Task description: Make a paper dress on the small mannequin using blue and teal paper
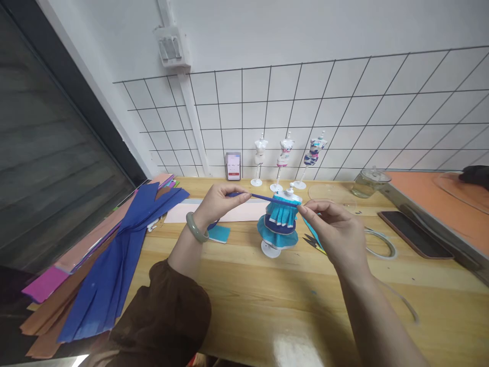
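Observation:
A thin dark blue paper strip [272, 199] is stretched between my two hands, in front of the upper part of a small dress form [292, 192]. My left hand [220, 203] pinches one end of it, and a bit of the strip hangs below that hand. At the other end, my right hand [331, 227] pinches it close to the form's bust. The form wears a tiered dress [279, 220] of pleated turquoise and dark blue paper. Whether the strip touches the dress, I cannot tell. A turquoise paper piece [219, 234] lies below my left hand.
Three small dress forms [286, 153] and a propped phone [233, 167] stand by the wall. Scissors [314, 243], a tape roll [382, 243], a dark phone [415, 234] and a glass cup [370, 182] are at right. Blue paper [114, 260] is heaped at left.

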Demonstrator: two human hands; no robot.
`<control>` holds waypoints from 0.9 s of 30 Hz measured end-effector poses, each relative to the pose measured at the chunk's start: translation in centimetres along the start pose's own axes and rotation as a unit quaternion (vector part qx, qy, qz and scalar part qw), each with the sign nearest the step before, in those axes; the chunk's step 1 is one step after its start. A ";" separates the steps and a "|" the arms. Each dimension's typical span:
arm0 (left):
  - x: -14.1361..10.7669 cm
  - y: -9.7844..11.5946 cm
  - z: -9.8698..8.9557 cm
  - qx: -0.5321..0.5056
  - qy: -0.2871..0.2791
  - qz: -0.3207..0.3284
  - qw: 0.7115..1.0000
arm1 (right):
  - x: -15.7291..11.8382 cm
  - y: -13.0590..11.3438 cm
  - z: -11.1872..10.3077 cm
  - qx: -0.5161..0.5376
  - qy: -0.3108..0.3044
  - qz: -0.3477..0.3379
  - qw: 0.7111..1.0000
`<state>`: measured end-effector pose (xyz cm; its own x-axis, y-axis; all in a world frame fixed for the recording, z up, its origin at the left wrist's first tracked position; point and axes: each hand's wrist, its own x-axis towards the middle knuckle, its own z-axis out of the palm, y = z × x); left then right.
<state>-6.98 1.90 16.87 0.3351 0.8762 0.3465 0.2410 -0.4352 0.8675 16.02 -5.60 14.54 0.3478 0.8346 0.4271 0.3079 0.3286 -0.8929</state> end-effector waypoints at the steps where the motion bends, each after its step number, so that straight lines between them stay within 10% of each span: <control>1: 0.1 -0.1 0.0 -0.006 0.001 -0.005 1.000 | 0.0 0.1 0.1 0.004 0.004 -0.006 1.000; 27: 1.5 -0.6 4.6 -0.212 -0.070 0.025 0.974 | 0.3 2.7 -0.6 0.205 0.012 0.092 0.974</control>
<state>-2.47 2.47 15.27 0.4657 0.8056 0.3662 -0.1667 -0.3266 0.9304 17.45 -4.72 12.29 0.3866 0.8869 0.2530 -0.1395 0.3274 -0.9345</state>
